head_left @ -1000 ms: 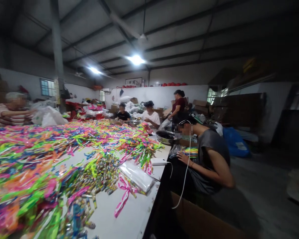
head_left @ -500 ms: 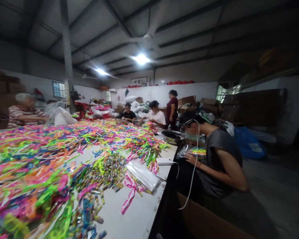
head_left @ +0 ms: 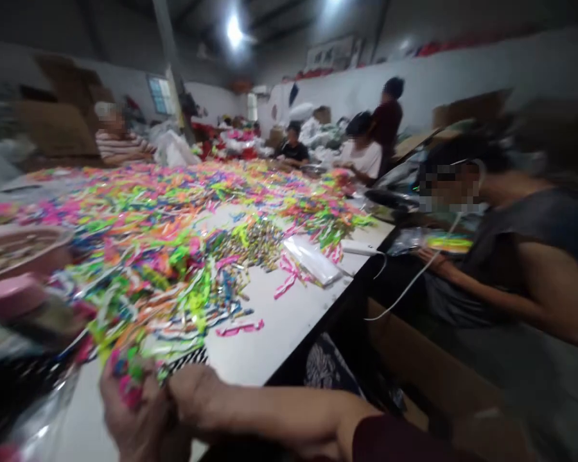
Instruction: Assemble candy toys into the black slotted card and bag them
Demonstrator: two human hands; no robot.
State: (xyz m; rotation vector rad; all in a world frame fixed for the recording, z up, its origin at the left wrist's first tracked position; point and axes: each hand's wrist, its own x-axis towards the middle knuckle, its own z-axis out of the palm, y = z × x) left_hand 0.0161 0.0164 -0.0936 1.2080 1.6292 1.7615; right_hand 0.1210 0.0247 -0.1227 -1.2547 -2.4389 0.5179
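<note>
Okay, left hand (head_left: pixel 137 404) is sitting at the near edge of the worktop (head_left: pixel 270 321), fingers curling round a small pink-and-green bunch (head_left: pixel 131 378), so that bunch is being held just above the near edge. Right hand (head_left: pixel 192 391) is crowding in right beside it, its forearm running out to a maroon sleeve (head_left: pixel 395 443); its fingertips are hiding in blur, so can't tell whether they're pinching anything or standing apart. Black-and-white striped piece (head_left: pixel 189 359) is showing just beyond the right hand. Big heap of coloured strips (head_left: pixel 173 212) is covering the worktop from the far edge down toward the hands. Small cylinders (head_left: pixel 255 244) are lying in a patch nearer the right edge, clear plastic bags (head_left: pixel 313 260) are lying beside them, and a white device (head_left: pixel 359 247) is sitting near that edge with a white cable running off it. Lone pink strip (head_left: pixel 241 328) is lying on bare surface short of the right edge. Pink tub (head_left: pixel 60 247) and a pink-lidded jar (head_left: pixel 14 295) are standing toward the left edge, jar blurring. Co-worker's hand (head_left: pixel 436 263) is resting by yellow-green pieces (head_left: pixel 450 242) past the right edge.
</note>
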